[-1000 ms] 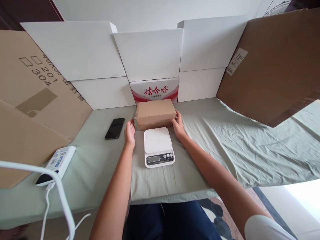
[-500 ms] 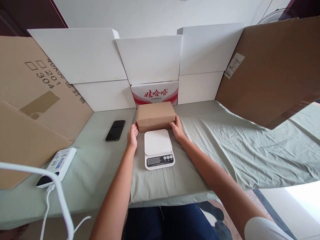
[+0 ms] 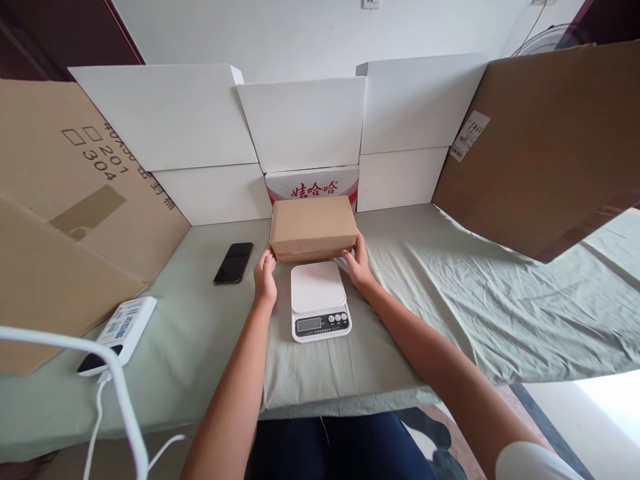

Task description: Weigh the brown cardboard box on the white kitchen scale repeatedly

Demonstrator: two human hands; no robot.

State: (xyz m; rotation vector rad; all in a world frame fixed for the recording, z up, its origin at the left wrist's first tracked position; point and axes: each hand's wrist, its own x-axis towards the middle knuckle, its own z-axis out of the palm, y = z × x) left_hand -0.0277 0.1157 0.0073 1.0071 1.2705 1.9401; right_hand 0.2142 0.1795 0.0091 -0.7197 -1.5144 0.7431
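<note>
A brown cardboard box [image 3: 313, 225] is held between both hands, just behind a white kitchen scale [image 3: 319, 300] and slightly raised over its far edge. My left hand [image 3: 265, 275] grips the box's left lower corner. My right hand [image 3: 357, 264] grips its right lower corner. The scale sits on a pale green cloth [image 3: 450, 300], its platform bare and its display and buttons facing me.
A black phone [image 3: 233, 263] lies left of the box. A white power strip [image 3: 120, 327] with a cable lies at the near left. White boxes [image 3: 300, 120] and a red-printed carton [image 3: 313, 187] line the back. Brown cardboard sheets [image 3: 545, 140] lean on both sides.
My left hand closed onto the box's left corner. Both hands have lifted the box a little and brought it toward the scale.
</note>
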